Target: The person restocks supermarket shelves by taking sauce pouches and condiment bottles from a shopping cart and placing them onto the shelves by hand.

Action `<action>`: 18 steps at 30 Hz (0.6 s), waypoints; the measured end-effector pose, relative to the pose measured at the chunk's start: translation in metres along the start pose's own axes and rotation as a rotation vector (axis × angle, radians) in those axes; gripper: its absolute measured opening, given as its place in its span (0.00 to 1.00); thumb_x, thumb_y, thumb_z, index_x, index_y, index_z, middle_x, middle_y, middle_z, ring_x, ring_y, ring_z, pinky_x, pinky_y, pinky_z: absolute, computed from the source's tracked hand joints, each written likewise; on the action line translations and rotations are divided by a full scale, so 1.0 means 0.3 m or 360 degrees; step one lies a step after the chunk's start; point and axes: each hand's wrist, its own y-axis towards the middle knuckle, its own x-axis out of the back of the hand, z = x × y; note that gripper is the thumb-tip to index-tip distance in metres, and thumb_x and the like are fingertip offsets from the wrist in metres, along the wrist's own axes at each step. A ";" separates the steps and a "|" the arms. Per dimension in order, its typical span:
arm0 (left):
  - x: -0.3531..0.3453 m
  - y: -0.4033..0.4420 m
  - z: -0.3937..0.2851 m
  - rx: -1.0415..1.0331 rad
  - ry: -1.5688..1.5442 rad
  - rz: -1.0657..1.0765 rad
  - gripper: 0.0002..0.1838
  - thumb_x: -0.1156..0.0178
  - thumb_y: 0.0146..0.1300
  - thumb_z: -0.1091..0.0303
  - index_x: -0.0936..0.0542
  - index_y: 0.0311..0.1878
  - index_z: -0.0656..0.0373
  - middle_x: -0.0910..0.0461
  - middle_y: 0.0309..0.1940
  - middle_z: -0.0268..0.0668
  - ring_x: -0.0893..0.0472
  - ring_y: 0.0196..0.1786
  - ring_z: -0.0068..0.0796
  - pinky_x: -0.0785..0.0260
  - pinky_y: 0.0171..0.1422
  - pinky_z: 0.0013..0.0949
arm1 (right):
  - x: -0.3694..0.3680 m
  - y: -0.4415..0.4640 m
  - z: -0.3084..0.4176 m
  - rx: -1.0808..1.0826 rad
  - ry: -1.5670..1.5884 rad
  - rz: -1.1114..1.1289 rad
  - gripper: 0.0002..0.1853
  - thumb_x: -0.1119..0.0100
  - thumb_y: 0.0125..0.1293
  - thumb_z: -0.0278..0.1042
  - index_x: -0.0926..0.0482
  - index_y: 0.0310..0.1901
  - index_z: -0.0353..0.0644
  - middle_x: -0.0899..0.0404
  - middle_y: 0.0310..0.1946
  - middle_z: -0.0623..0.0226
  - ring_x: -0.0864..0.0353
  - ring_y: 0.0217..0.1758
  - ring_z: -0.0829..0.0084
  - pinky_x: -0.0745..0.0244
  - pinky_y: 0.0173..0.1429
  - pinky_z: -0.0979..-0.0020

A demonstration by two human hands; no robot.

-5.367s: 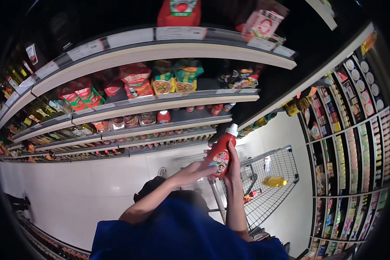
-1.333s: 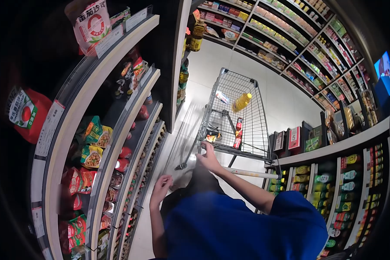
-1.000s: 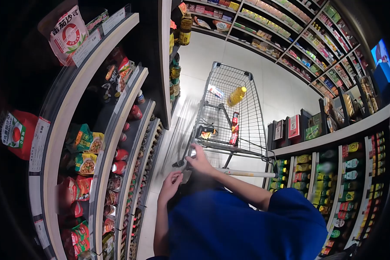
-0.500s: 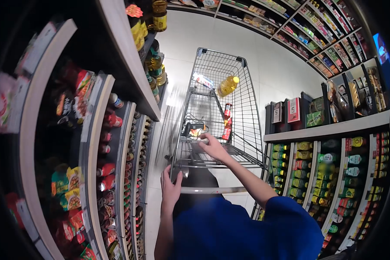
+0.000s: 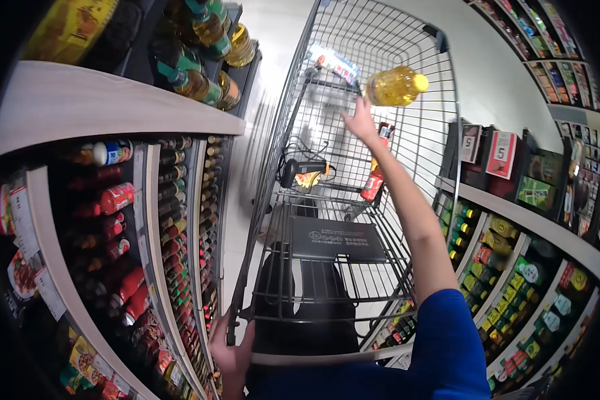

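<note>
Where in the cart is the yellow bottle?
In the head view, the yellow bottle lies in the far part of the cart, right of the white packet and just beyond the right hand.

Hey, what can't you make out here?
All in the head view:
White packet: print too blurred to read.
Red item: partly hidden by the right forearm.
Oil bottle: contact with the right hand unclear; fingertips blurred.
Left hand: blurred, partly covered by the cart; grip unclear.
Yellow package, upper left: cut off by the top edge.
</note>
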 end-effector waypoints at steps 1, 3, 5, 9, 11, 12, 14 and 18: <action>-0.006 0.003 -0.007 0.0131 -0.0150 -0.0018 0.20 0.24 0.51 0.74 0.16 0.49 0.66 0.19 0.33 0.41 0.18 0.37 0.37 0.26 0.46 0.37 | -0.029 0.084 -0.011 0.0035 -0.0078 -0.0014 0.42 0.34 0.61 0.44 0.42 0.72 0.37 0.47 0.75 0.40 0.32 0.70 0.36 0.30 0.71 0.48; 0.003 0.001 0.002 0.0143 0.0004 0.0029 0.17 0.23 0.49 0.73 0.16 0.43 0.66 0.19 0.32 0.41 0.18 0.36 0.38 0.26 0.45 0.38 | -0.025 0.198 0.036 0.0145 -0.0194 -0.0127 0.45 0.33 0.60 0.42 0.45 0.76 0.44 0.53 0.78 0.41 0.29 0.68 0.35 0.28 0.70 0.49; 0.008 0.014 -0.028 0.0218 0.0104 0.0031 0.16 0.23 0.47 0.72 0.17 0.39 0.66 0.19 0.33 0.42 0.18 0.37 0.39 0.26 0.45 0.37 | -0.023 0.294 0.051 0.0111 -0.0230 -0.0086 0.48 0.32 0.60 0.42 0.48 0.79 0.52 0.53 0.80 0.48 0.27 0.66 0.37 0.27 0.69 0.48; 0.010 0.020 -0.034 0.0344 0.0115 0.0098 0.18 0.23 0.45 0.73 0.15 0.42 0.65 0.18 0.33 0.41 0.17 0.37 0.37 0.25 0.45 0.36 | -0.076 0.381 -0.013 -0.0084 -0.0579 0.0197 0.47 0.32 0.60 0.44 0.47 0.78 0.60 0.48 0.79 0.60 0.33 0.72 0.46 0.28 0.71 0.49; 0.007 0.020 -0.019 0.0311 0.0075 0.0072 0.19 0.22 0.45 0.73 0.14 0.43 0.64 0.17 0.33 0.41 0.17 0.37 0.36 0.25 0.44 0.35 | -0.095 0.351 -0.046 -0.0066 -0.0583 0.0183 0.44 0.33 0.61 0.41 0.45 0.77 0.57 0.41 0.75 0.61 0.33 0.71 0.46 0.27 0.70 0.49; 0.007 0.016 -0.016 0.0295 0.0054 0.0059 0.20 0.22 0.44 0.73 0.14 0.44 0.64 0.17 0.34 0.41 0.17 0.37 0.36 0.25 0.44 0.35 | -0.108 0.344 -0.074 -0.0010 -0.0613 0.0138 0.41 0.34 0.61 0.39 0.42 0.75 0.55 0.38 0.72 0.61 0.32 0.70 0.46 0.26 0.69 0.49; 0.012 0.022 -0.025 0.0236 0.0060 0.0063 0.21 0.24 0.44 0.75 0.15 0.45 0.65 0.17 0.35 0.41 0.17 0.37 0.35 0.25 0.45 0.35 | -0.109 0.324 -0.061 0.0050 -0.0654 0.0050 0.32 0.36 0.62 0.32 0.35 0.67 0.48 0.32 0.64 0.61 0.29 0.66 0.46 0.23 0.64 0.48; 0.018 0.024 -0.017 0.0237 0.0047 0.0044 0.22 0.24 0.43 0.75 0.14 0.46 0.64 0.17 0.36 0.40 0.17 0.37 0.35 0.26 0.45 0.33 | -0.096 0.346 -0.046 0.0166 -0.0814 0.0080 0.26 0.35 0.62 0.32 0.31 0.61 0.45 0.30 0.61 0.59 0.27 0.62 0.49 0.19 0.57 0.51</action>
